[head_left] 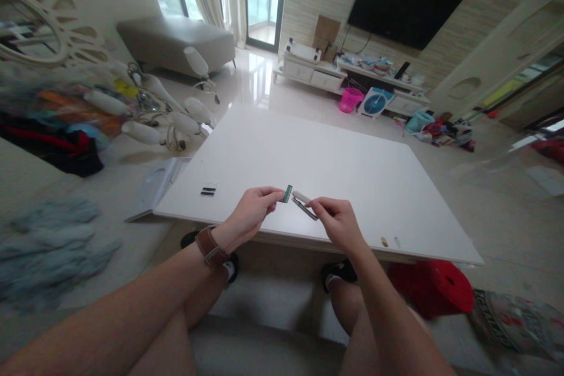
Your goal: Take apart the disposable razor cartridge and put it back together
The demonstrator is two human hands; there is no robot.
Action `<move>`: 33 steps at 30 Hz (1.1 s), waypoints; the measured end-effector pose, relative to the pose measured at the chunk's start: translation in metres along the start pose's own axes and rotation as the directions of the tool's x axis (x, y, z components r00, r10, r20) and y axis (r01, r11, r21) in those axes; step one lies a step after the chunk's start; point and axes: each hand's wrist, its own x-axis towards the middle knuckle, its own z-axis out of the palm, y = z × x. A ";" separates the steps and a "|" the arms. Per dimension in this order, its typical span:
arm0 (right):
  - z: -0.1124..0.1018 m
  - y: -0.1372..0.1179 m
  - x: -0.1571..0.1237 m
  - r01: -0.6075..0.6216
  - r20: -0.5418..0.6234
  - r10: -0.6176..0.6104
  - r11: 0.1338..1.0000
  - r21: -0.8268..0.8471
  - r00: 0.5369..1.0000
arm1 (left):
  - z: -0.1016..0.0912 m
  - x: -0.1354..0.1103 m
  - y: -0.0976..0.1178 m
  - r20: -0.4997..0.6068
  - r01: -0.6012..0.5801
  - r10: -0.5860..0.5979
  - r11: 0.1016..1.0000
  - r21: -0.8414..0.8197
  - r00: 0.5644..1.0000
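Note:
My left hand (259, 207) pinches a small flat green piece with dark edges (288, 193) between thumb and fingertips, just above the white table. The piece is too small to tell its exact kind. A slim silver tool with two arms (305, 208) is gripped at its right end by my right hand (338, 220). Its two arms part toward the left, close to the green piece, with a small gap between them. On the table left of my hands lie two short black strips (208, 191).
The white table (335, 153) spans the middle. Two small items, one yellow and dark (384, 241) and one pale (397, 241), lie near its front right edge. A lamp with several white shades (143, 132) stands beyond the left edge. A red roll (447, 288) sits at lower right.

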 end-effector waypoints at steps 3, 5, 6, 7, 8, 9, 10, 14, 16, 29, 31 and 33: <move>-0.001 0.004 0.001 -0.064 -0.065 0.070 0.994 0.092 0.995 | 0.001 -0.001 0.001 0.001 0.007 -0.007 1.000 -0.004 1.000; 0.000 0.007 0.002 -0.087 -0.050 0.092 0.991 0.099 0.995 | 0.001 -0.002 0.002 0.003 0.010 -0.010 1.000 -0.005 1.000; 0.002 0.008 0.002 -0.092 -0.044 0.096 0.992 0.089 0.994 | 0.002 -0.002 0.002 0.003 0.010 -0.010 1.000 -0.003 1.000; 0.003 0.009 0.002 -0.094 -0.041 0.097 0.993 0.076 0.994 | 0.002 -0.003 0.002 0.005 0.012 -0.012 1.000 -0.001 1.000; 0.005 0.008 0.002 -0.094 -0.034 0.096 0.994 0.063 0.995 | 0.002 -0.003 0.002 0.009 0.014 -0.014 1.000 0.001 1.000; 0.006 0.008 0.001 -0.090 -0.020 0.091 0.995 0.053 0.996 | 0.003 -0.003 0.002 0.014 0.016 -0.016 1.000 0.001 1.000; 0.008 0.007 0.001 -0.084 0.006 0.083 0.995 0.049 0.996 | 0.003 -0.003 0.002 0.020 0.018 -0.018 1.000 -0.003 1.000; 0.009 0.004 0.001 -0.065 0.060 0.059 0.992 0.109 0.996 | 0.005 -0.005 0.001 0.042 0.027 -0.025 0.999 -0.034 0.999; 0.007 0.005 0.002 -0.062 -0.025 0.066 0.991 0.122 0.998 | 0.005 -0.006 0.002 0.044 0.031 -0.029 0.999 -0.041 0.999; 0.009 0.003 0.001 -0.020 0.035 0.017 0.998 0.060 0.999 | 0.007 -0.005 0.003 0.063 0.112 -0.103 0.980 -0.166 0.993; 0.009 0.004 0.000 -0.011 0.069 0.005 0.997 0.077 0.998 | 0.006 -0.005 0.002 0.060 0.109 -0.100 0.978 -0.175 0.993; 0.008 0.005 0.000 0.000 0.005 -0.001 0.995 0.095 1.000 | 0.006 -0.005 0.002 0.068 0.105 -0.094 0.979 -0.173 0.993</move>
